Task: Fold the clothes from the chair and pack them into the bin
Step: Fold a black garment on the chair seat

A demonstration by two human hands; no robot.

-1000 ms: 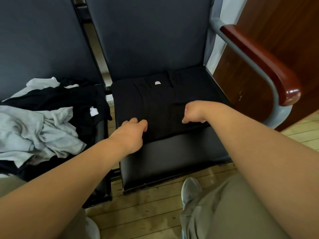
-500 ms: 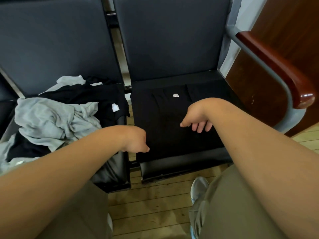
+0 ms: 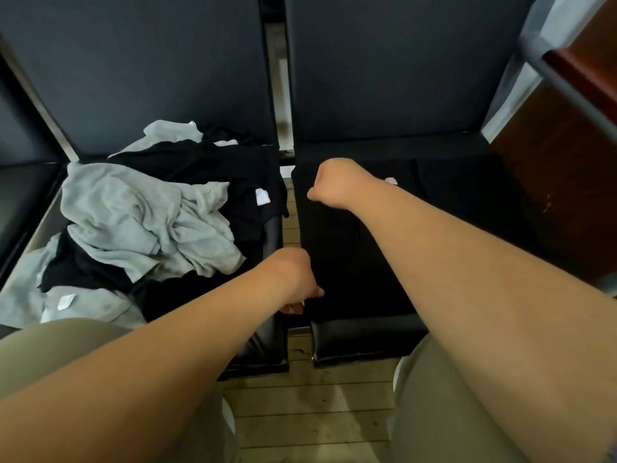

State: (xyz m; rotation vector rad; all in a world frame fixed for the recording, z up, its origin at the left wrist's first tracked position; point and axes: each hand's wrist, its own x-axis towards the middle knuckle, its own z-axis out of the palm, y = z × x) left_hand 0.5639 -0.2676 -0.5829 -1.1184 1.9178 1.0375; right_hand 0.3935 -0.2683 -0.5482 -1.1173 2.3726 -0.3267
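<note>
Both forearms reach forward over the right seat [image 3: 367, 339]. The left hand [image 3: 293, 279] pinches the near left edge of the black garment [image 3: 337, 259] lying flat there; the right hand [image 3: 334, 183], fingers curled shut, grips its far left edge. Its white tag [image 3: 390, 180] shows no readable writing. Grey and black clothes [image 3: 140, 222] lie heaped on the left seat.

It looks like a waiting area or lobby rather than a home: dark padded seats [image 3: 394, 68] are joined in a row on a shared metal frame [image 3: 50, 118], the end one with a wooden-capped armrest [image 3: 581, 75]. A plank floor [image 3: 320, 406] runs underneath, and dark wood panelling [image 3: 554, 182] stands at the right.
</note>
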